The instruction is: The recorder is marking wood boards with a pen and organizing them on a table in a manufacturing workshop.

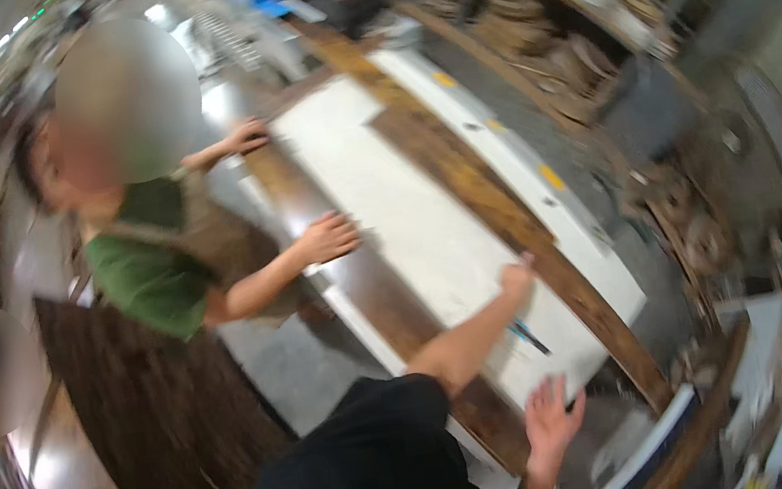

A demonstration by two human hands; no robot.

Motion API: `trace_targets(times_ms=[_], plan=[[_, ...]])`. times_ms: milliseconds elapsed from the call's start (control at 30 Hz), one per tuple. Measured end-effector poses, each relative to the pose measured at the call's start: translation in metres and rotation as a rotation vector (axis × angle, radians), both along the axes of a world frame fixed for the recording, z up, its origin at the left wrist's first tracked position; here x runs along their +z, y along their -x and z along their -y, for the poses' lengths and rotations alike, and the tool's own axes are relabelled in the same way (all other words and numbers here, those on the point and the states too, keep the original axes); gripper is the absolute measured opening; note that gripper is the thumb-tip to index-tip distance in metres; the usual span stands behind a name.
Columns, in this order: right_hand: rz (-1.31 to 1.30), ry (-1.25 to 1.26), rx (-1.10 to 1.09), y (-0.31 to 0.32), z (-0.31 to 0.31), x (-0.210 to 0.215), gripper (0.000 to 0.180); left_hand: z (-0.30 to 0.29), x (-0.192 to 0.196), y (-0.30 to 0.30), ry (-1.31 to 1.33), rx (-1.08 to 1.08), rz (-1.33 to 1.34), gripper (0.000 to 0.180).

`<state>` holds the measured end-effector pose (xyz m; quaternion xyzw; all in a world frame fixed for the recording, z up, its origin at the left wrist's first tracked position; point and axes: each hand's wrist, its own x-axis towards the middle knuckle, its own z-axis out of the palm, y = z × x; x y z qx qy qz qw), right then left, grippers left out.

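My left hand (517,278) is closed at the edge of a long brown wooden board (488,184) lying on a white panel (393,188); blur hides what its fingers hold, if anything. Below that forearm, a slim blue-and-black tool (529,337) rests on the panel, its exact kind unclear. Near the panel's lower end, my right hand (550,415) is raised with fingers apart. A small dark spot shows beside those fingers. Along the panel's left side runs another brown board (389,300). Across from me, a co-worker's hand (329,237) lies on it.
The co-worker in a green shirt and apron (233,233) stands at the left side, the other hand farther along the board. A large dark brown sheet (153,412) stands at the left. Cluttered wooden shelves (533,41) and a grey bin (649,110) are at the right.
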<state>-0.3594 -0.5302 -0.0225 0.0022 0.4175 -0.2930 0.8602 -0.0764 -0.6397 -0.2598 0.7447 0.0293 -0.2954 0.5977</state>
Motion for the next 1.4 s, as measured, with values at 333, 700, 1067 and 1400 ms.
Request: trace_targets(times_ms=[333, 700, 1067, 1400], plan=[[-0.078, -0.004, -0.102, 0.137, 0.056, -0.061, 0.059, 0.028, 0.004, -0.02, 0.254, 0.369, -0.22, 0.042], [-0.341, 0.026, -0.232, 0.135, 0.169, -0.111, 0.126, -0.04, 0.042, -0.027, -0.1, 0.505, -0.243, 0.057], [-0.229, -0.163, -0.676, 0.169, 0.238, -0.147, 0.11, -0.1, 0.082, -0.068, 0.662, 0.58, -0.52, 0.062], [0.397, 0.681, -0.522, 0.253, 0.122, -0.013, 0.086, -0.196, 0.207, -0.06, 1.23, 0.324, -0.686, 0.037]])
